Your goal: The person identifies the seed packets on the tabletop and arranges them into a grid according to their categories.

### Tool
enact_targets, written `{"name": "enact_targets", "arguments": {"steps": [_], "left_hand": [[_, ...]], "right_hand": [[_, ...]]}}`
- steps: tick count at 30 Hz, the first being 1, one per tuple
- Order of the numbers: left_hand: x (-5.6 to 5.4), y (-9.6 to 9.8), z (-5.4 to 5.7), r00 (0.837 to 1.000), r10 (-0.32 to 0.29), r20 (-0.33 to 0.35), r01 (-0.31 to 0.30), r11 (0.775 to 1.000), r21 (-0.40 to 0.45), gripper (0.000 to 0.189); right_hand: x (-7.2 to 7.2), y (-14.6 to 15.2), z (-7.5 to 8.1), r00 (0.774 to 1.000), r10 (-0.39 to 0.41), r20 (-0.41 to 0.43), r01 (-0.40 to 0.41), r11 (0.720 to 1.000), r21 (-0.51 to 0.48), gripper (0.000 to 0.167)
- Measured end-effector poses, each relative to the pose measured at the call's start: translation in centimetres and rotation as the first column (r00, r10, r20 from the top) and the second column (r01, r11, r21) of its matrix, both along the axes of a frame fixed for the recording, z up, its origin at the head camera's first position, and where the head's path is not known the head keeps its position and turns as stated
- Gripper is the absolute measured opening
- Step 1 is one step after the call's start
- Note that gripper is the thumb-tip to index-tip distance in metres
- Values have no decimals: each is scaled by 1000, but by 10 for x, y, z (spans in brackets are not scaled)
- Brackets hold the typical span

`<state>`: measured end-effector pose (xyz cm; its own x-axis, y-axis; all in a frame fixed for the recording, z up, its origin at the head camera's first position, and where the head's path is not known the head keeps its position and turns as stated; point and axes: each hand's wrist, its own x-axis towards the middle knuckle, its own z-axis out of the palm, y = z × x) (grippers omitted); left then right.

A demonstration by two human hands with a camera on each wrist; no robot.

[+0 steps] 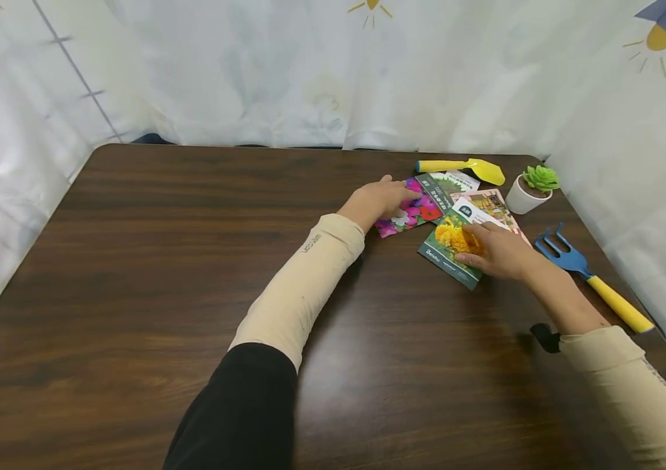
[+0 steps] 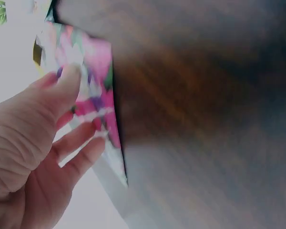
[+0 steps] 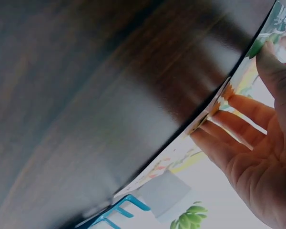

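Note:
At the back right, my left hand (image 1: 376, 201) touches a seed packet with pink, purple and red flowers (image 1: 428, 209). In the left wrist view its thumb and fingers (image 2: 88, 150) lie spread over the packet's printed face. My right hand (image 1: 503, 253) rests on a green seed packet with yellow flowers (image 1: 449, 240), its fingers (image 3: 250, 107) extended and thumb held apart. Part of that packet is hidden under the hand. Behind it lie a beige-edged packet (image 1: 492, 201) and a green and white packet (image 1: 466, 180), partly overlapped.
A yellow toy trowel (image 1: 485, 171) lies behind the packets. To their right stands a small succulent in a white pot (image 1: 525, 198). A blue hand fork with a yellow handle (image 1: 567, 256) lies near the right edge of the brown table (image 1: 133, 274). White curtains (image 1: 239, 72) hang around it.

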<state>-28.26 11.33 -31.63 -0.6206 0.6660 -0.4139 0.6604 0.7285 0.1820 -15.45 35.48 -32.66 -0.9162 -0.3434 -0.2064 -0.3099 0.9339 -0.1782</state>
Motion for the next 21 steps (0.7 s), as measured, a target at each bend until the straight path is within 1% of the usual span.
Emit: {"name": "enact_targets", "arguments": {"steps": [3, 5, 7, 9, 10, 13, 17, 19, 21], "left_hand": [[-4, -2, 4, 995, -25, 92, 25, 1000, 2, 68], [-6, -3, 5, 992, -36, 122, 36, 999, 2, 71], [-7, -3, 4, 992, -53, 113, 53, 999, 8, 72], [-5, -3, 3, 994, -69, 85, 68, 998, 12, 71], [-4, -3, 3, 995, -66, 72, 65, 998, 15, 71], [0, -3, 5, 998, -26, 60, 25, 1000, 19, 73], [6, -2, 10, 996, 42, 79, -42, 999, -2, 75], [8, -1, 11, 995, 56, 77, -54, 998, -26, 75], [11, 0, 10, 996, 62, 60, -60, 997, -42, 76]], "right_hand": [[1, 2, 0, 1000, -5, -3, 5, 1000, 3, 70], [1, 3, -1, 1000, -1, -2, 1, 1000, -4, 70], [1, 3, -2, 1000, 3, -2, -3, 1000, -3, 70], [2, 4, -2, 1000, 6, -5, -6, 1000, -3, 70], [2, 5, -3, 1000, 8, -9, -8, 1000, -4, 70], [2, 6, -2, 1000, 19, -24, -19, 1000, -14, 69], [2, 7, -3, 999, 28, -36, -30, 999, -35, 67], [2, 6, -4, 999, 26, -37, -28, 999, -44, 67], [3, 6, -5, 999, 18, -32, -20, 999, -49, 67]]}}
